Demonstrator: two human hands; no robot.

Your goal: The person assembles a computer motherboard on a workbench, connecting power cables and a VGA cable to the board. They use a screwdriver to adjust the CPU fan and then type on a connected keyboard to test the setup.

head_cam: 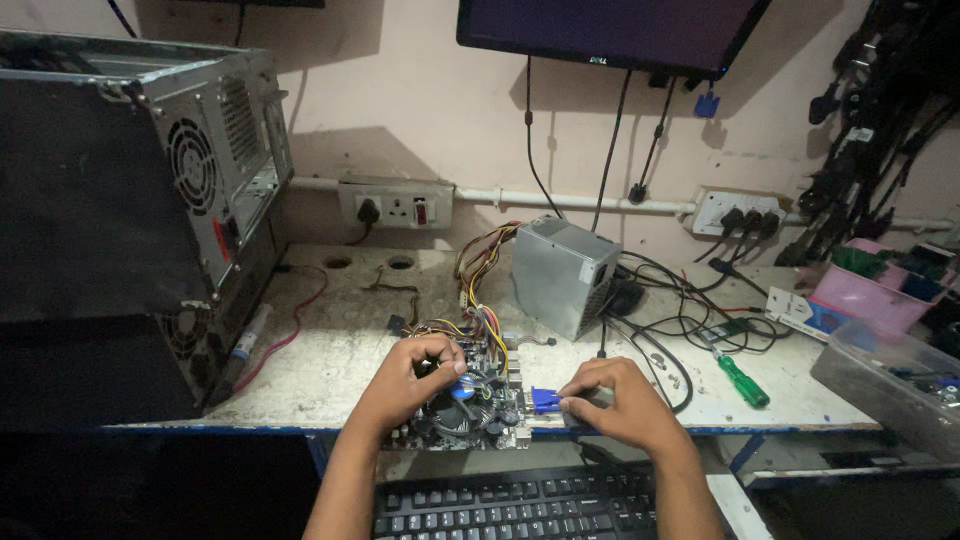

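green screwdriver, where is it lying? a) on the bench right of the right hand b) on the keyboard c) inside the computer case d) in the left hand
a, the green screwdriver lies on the bench, to the right of the right hand and apart from it.

The scene is dim and warm, lit from above and in front. The open grey metal computer case (150, 190) on the left throws a soft shadow on the far pink wall (400, 90). Corners darken, edges bow outward, and fine detail looks soft and grainy.
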